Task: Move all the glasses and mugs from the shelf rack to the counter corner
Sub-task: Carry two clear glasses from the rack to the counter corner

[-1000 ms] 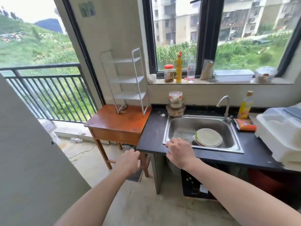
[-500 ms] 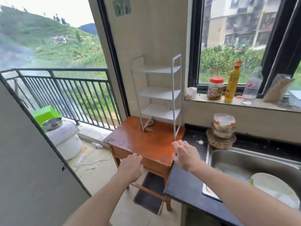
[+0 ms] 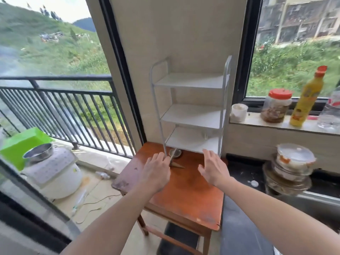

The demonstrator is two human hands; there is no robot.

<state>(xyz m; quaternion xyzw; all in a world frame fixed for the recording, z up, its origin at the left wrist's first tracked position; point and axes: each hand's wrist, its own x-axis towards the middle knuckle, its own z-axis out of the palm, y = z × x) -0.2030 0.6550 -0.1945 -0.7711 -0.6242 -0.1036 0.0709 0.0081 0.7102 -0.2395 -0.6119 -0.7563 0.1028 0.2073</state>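
A white three-tier shelf rack (image 3: pixel 191 111) stands on a small orange-brown wooden table (image 3: pixel 184 192) against the wall. All its shelves look bare; no glass or mug shows on it. My left hand (image 3: pixel 156 172) hovers at the rack's front left leg, fingers loosely curled, holding nothing. My right hand (image 3: pixel 211 167) is open with fingers spread, just in front of the lowest shelf's right side. A small round metal strainer (image 3: pixel 175 153) lies on the table under the rack. The dark counter (image 3: pixel 244 173) adjoins the table on the right.
Stacked lidded bowls (image 3: pixel 290 170) sit on the counter by the sink. On the window sill stand a white cup (image 3: pixel 238 112), a red-lidded jar (image 3: pixel 276 105) and a yellow bottle (image 3: pixel 307 100). Beyond the glass door at left, a white appliance (image 3: pixel 53 172) carries a steel bowl.
The view has moved closer to the rack. Both hands rose from the table and counter edges to the rack's base, the right hand opening wide.
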